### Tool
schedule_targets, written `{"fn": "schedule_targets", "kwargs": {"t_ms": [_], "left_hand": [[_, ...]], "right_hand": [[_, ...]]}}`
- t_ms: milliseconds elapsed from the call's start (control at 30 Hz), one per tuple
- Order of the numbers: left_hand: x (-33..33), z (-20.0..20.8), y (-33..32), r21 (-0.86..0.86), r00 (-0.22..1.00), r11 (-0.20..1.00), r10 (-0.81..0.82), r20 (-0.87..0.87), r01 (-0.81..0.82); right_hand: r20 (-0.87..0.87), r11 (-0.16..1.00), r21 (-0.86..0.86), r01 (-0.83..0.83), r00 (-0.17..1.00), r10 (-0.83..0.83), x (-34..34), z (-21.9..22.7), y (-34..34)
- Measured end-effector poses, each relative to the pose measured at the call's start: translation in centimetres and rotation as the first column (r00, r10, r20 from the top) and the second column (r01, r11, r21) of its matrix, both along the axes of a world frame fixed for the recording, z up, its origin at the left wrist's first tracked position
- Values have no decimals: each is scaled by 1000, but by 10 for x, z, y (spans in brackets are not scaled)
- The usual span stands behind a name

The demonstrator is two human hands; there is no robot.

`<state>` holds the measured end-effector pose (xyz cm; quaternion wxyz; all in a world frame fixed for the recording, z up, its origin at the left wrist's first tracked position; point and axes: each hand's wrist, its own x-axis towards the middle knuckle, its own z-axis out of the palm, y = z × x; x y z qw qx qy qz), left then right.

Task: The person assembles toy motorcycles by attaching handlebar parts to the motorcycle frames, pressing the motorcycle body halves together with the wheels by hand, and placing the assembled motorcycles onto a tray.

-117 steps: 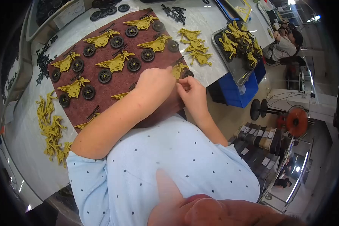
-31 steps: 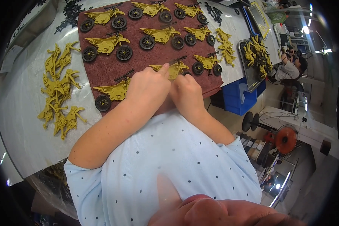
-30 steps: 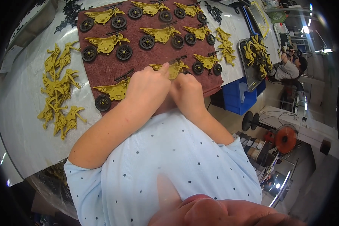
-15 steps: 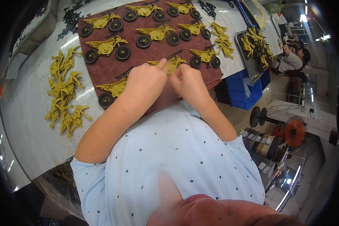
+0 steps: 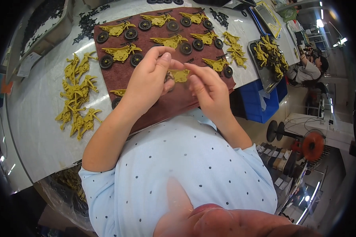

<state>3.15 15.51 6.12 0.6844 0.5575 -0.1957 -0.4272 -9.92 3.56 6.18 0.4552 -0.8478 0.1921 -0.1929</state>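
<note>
Both hands are over the near part of a dark red cloth. My left hand has its fingers curled in; what they hold, if anything, is hidden. My right hand faces it, index finger reaching toward the left fingertips and thumb apart from it. Between and behind the hands shows a yellow toy motorcycle body, partly covered by my left fingers. Farther off on the cloth, several toy motorcycles lie in rows, one yellow with black wheels. Another is mostly hidden by my left forearm.
Loose yellow parts lie piled on the table at left, others right of the cloth. Black parts lie beyond. A grey bin, a loaded tray and a blue crate stand around. Another person sits far right.
My hands have shifted from pressing close on the yellow motorcycle body to hovering with fingers raised and more spread. The view has moved slightly, so the table appears farther right.
</note>
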Motion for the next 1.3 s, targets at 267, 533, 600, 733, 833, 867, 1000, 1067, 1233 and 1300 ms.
{"fn": "schedule_targets", "kwargs": {"t_ms": [267,533,600,733,833,867,1000,1067,1233,1300], "left_hand": [[-5,-2,27,-134,992,986,108,58,-99],[-10,-10,38,-21,994,994,107,26,-107],[-6,-17,40,-12,991,997,71,-117,-73],[-4,-30,49,-117,961,990,38,-273,-72],[-3,-32,54,-120,952,985,80,-296,-121],[-2,-34,56,-118,952,984,92,-293,-132],[0,-40,65,-155,939,972,117,-322,-174],[5,-43,75,-109,960,976,159,-230,-187],[17,-62,107,40,386,941,98,917,-336],[6,-63,111,107,308,923,13,951,-369]], "right_hand": [[115,948,-177,-263,951,286,17,1,22],[66,970,8,-244,968,243,27,-3,32],[66,966,8,-258,964,257,29,-5,34],[27,964,23,-263,965,263,33,-2,42],[0,958,90,-272,962,273,35,-1,47],[5,954,112,-277,961,278,36,-1,48],[52,922,61,-381,924,379,38,-10,46],[216,948,-10,-318,925,313,42,-13,49],[-104,932,-107,-347,936,336,37,-24,54],[-170,923,-147,-356,928,331,34,-29,61]]}}
